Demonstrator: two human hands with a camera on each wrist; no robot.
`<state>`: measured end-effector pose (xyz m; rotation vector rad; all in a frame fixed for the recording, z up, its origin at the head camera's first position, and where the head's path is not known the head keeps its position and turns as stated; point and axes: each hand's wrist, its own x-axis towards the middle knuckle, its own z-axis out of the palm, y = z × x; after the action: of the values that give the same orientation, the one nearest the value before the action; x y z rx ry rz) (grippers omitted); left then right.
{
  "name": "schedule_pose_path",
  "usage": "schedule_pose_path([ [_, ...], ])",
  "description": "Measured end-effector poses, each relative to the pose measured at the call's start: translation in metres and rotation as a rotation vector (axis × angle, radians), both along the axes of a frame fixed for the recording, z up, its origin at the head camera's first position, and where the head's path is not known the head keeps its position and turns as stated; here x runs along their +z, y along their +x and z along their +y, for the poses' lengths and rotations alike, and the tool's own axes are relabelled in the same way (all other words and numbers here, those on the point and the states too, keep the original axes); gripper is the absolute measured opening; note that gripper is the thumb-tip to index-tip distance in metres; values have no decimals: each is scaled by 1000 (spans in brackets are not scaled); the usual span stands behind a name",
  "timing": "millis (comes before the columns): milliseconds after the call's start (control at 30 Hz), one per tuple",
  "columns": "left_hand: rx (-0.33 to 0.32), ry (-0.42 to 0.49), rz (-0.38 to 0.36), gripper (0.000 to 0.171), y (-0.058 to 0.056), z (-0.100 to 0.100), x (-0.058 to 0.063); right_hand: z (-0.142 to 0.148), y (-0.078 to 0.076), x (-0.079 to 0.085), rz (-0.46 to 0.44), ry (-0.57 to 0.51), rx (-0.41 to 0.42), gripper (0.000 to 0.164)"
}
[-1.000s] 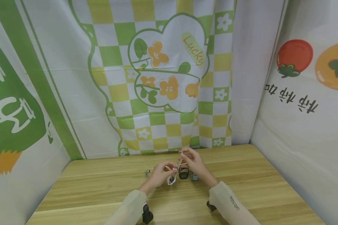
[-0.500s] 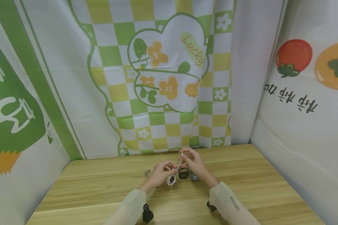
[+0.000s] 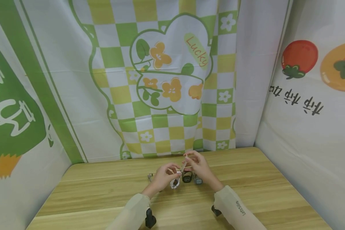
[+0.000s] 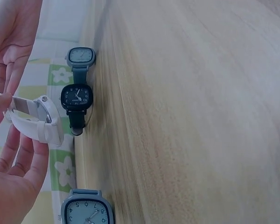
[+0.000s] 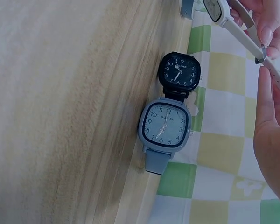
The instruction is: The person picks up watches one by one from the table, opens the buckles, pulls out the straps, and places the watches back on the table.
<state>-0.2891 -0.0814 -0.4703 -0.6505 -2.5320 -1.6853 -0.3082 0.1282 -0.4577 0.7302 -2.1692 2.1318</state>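
Above the back of the table, both hands hold a white wristwatch (image 3: 174, 183) whose strap is threaded into its metal buckle (image 5: 261, 55). My left hand (image 3: 163, 176) pinches the strap near the buckle with thumb and fingers. Higher up, my right hand (image 3: 200, 166) holds the free strap end (image 5: 279, 80), which has small holes. The case hangs at the lower end, tilted. In the left wrist view its back and side (image 4: 45, 114) show. Part of the strap is hidden by fingers.
A black watch (image 5: 179, 72) and a blue-grey watch (image 5: 164, 125) lie side by side beneath the right hand. Another blue-grey watch (image 4: 87, 210) lies left of the left hand. The wooden table (image 3: 103, 191) ends at a checkered curtain (image 3: 161, 137).
The white watch's case has swung and tilted slightly below the fingers. Both hands stay almost in the same place, and the watches on the table have not moved.
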Motion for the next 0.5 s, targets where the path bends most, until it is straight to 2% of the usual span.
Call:
schedule_pose_path([
  [200,-6,8,13,11,0,1,-1,0,1,2,-23,-4,-19,29],
  [500,31,18,23,9,1,0,-1,0,1,1,-29,-12,-11,31],
])
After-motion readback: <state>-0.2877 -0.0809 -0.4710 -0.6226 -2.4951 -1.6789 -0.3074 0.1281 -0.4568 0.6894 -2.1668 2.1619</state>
